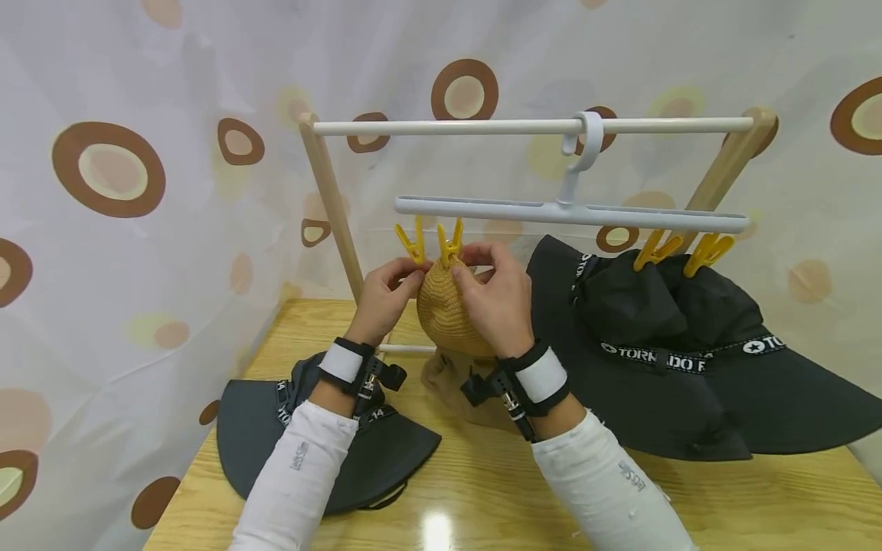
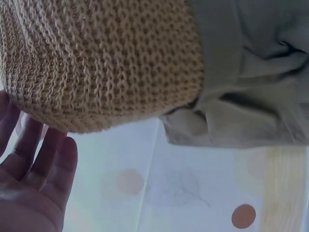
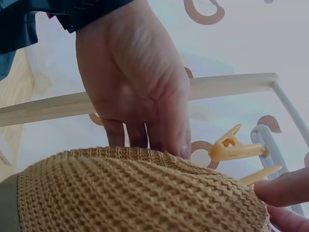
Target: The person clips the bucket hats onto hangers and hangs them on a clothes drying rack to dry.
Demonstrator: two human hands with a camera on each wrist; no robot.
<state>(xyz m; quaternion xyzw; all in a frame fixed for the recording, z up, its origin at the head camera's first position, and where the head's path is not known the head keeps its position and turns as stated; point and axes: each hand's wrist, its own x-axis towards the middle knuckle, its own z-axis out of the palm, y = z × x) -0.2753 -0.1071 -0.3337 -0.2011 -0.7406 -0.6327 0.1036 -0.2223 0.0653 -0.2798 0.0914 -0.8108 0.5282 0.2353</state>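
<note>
A tan knitted hat [image 1: 444, 314] with a beige cloth brim [image 2: 251, 96] is held up under the left end of a white hanger [image 1: 565, 213]. Two yellow clips [image 1: 449, 245] hang there, and one touches the hat's top. My left hand [image 1: 412, 269] grips the hat's upper left side beside the clips, its fingers [image 2: 29, 145] behind the knit [image 2: 106, 63]. From the right, my right hand [image 1: 468, 264] pinches the hat's crown [image 3: 135, 193], fingertips [image 3: 164, 140] pressed on it close to a clip [image 3: 231, 147].
The hanger hooks on the white rod [image 1: 524, 126] of a wooden-legged rack. A large black hat [image 1: 661, 344] hangs from two yellow clips [image 1: 682, 251] at the right. Another black hat [image 1: 276, 436] lies on the wooden table [image 1: 482, 490]. A spotted curtain surrounds everything.
</note>
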